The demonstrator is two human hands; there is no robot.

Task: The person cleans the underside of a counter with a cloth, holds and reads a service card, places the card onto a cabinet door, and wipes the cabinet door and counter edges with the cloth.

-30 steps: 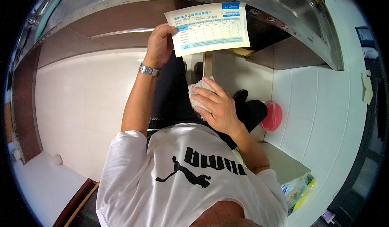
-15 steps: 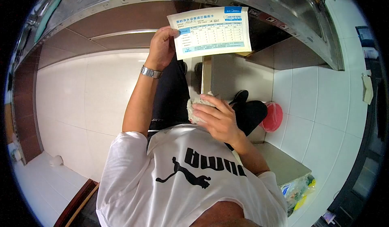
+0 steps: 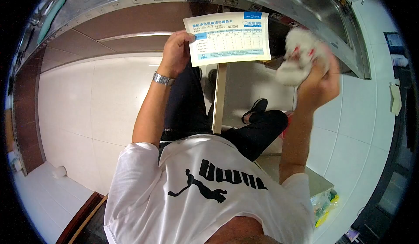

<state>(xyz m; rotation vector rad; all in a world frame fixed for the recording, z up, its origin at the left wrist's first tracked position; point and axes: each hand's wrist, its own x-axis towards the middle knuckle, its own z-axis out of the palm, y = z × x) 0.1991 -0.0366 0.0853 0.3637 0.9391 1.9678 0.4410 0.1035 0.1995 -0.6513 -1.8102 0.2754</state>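
Note:
My left hand (image 3: 176, 52) pinches the left edge of a printed card (image 3: 231, 41) with a blue-and-white table on it, held up in front of the counter. A metal watch is on that wrist. In my right hand (image 3: 321, 80) is a crumpled whitish cloth (image 3: 301, 58) with red marks, gripped to the right of the card and apart from it. Motion blurs this hand and the cloth a little. Below the card, an open cabinet door (image 3: 219, 98) stands edge-on between my legs.
A steel counter (image 3: 118, 0) with a sink (image 3: 314, 8) runs along the top. Brown cabinet fronts (image 3: 126, 26) lie beneath it. A red bucket (image 3: 286, 124) is partly hidden behind my right forearm. Plastic bags (image 3: 325, 204) sit at lower right, near the tiled wall (image 3: 349, 113).
My right hand has swung up and to the right with the cloth, away from the cabinet door's edge. The card in my left hand has barely shifted.

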